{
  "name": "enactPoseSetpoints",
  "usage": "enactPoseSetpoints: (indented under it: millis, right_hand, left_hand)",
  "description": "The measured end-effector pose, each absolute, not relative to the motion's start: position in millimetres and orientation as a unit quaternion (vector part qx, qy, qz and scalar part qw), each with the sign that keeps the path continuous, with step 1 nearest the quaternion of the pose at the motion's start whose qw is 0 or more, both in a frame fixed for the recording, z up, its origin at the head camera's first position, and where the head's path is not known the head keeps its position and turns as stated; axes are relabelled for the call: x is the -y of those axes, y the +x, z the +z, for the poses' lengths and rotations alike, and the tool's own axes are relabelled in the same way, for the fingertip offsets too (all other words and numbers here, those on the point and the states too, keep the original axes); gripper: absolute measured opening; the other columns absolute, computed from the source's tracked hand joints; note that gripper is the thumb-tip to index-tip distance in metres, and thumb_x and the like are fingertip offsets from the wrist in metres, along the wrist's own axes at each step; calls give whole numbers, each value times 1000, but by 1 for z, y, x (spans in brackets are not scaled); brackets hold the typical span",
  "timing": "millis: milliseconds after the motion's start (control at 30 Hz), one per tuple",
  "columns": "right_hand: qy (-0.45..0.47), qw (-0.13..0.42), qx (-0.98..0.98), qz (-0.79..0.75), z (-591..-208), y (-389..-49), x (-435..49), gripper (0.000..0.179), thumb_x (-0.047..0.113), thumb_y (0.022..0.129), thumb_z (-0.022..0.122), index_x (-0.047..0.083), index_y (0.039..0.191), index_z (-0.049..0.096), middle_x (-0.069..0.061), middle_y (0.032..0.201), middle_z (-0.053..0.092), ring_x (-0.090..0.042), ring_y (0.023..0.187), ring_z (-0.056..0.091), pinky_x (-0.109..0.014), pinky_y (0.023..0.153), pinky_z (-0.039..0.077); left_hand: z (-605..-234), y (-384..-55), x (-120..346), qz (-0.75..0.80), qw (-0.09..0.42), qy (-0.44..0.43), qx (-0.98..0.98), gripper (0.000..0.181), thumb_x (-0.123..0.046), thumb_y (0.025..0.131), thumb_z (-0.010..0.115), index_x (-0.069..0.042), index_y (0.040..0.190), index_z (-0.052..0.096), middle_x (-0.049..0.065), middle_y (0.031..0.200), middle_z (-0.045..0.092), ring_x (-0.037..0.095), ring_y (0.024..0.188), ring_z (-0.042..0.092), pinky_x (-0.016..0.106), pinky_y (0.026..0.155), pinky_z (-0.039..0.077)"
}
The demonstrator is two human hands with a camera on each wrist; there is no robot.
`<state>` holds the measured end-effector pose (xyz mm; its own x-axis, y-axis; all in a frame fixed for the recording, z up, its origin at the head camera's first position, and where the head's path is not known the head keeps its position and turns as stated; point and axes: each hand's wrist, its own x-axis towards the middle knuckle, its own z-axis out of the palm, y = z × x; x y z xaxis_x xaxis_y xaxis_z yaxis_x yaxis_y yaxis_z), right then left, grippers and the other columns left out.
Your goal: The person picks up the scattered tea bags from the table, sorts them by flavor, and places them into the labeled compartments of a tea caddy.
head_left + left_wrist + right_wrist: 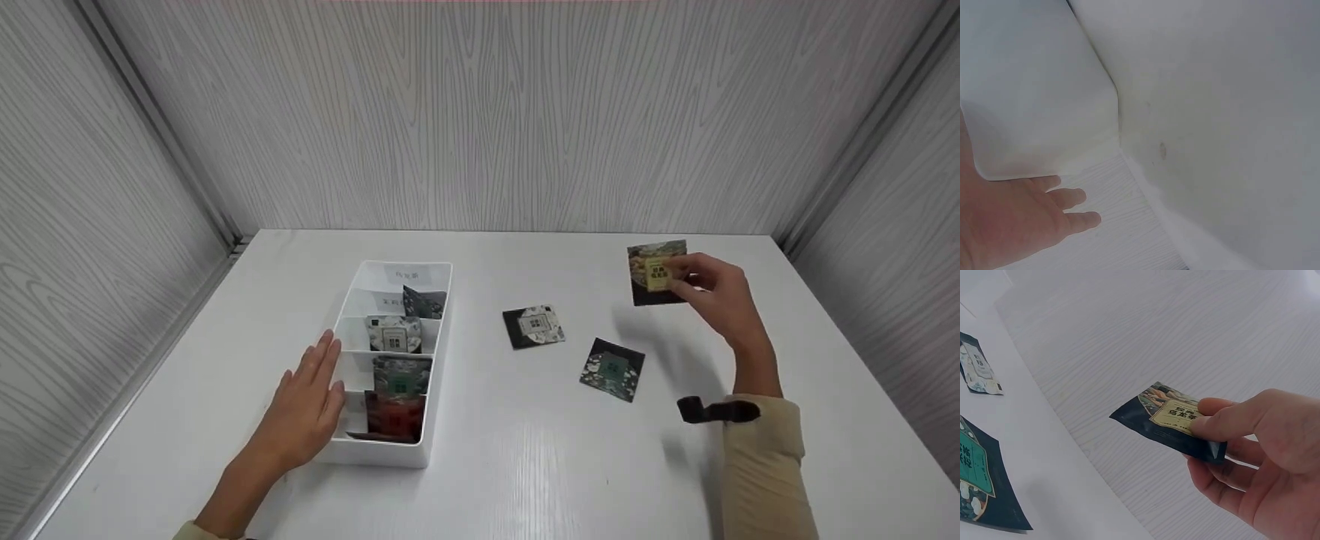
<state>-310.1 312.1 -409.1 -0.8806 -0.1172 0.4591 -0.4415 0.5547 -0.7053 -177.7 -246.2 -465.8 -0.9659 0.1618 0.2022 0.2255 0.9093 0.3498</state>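
Observation:
My right hand (716, 300) pinches a tea sachet (643, 291) with a yellow label between thumb and fingers, raised over the right side of the table. The right wrist view shows this dark sachet (1169, 417) up close. My left hand (301, 409), fingers straight, lies along the left side of a white compartment box (379, 453). Inside the box, sachets stand in separate compartments: a dark grey one (426, 304), a white-labelled one (394, 334), a green-labelled one (403, 375) and red ones (397, 418) nearest me. The farthest compartment holds no visible sachet.
Two sachets lie flat on the white table (510, 435) between box and right hand: one white-labelled (535, 326), one green-labelled (613, 367). Wood-grained panels (480, 120) enclose the table at the back and both sides.

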Motion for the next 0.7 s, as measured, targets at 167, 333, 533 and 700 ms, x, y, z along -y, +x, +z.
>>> enactPoseSetpoints:
  millis: [167,333,533,700]
  right_hand:
    - [172,191,846,468,-386,-290,-296,28,-10,95,64,-11,122,67,-28,115,64,-23,98,63,-13,80,50]
    - [177,197,842,470,-377,-283,-288,26,-9,94,66,-11,121,67,-28,116,64,-18,102,64,-13,83,50]
    - [178,191,834,485,-385,-293,-284,30,-11,93,67,-7,122,68,-22,119,65,-21,103,64,-14,82,52]
    - [177,189,835,485,-386,-295,-278,32,-10,93,66,-5,125,67,-20,122,64,-19,104,66,-15,82,52]
  left_hand:
    - [-466,-178,247,-191,89,-101,972,60,-24,110,36,-1,163,21,15,170,16,43,153,21,71,115,21]
    - [-466,-179,247,-191,91,-104,972,60,-24,109,37,-1,162,21,15,170,17,44,153,21,72,115,21]
    - [-467,-178,247,-196,94,-106,970,60,-23,109,37,0,162,22,16,170,17,44,152,22,72,114,21]
    - [-467,-179,246,-201,91,-104,970,60,-23,109,37,1,162,21,17,170,17,45,153,21,72,115,20]
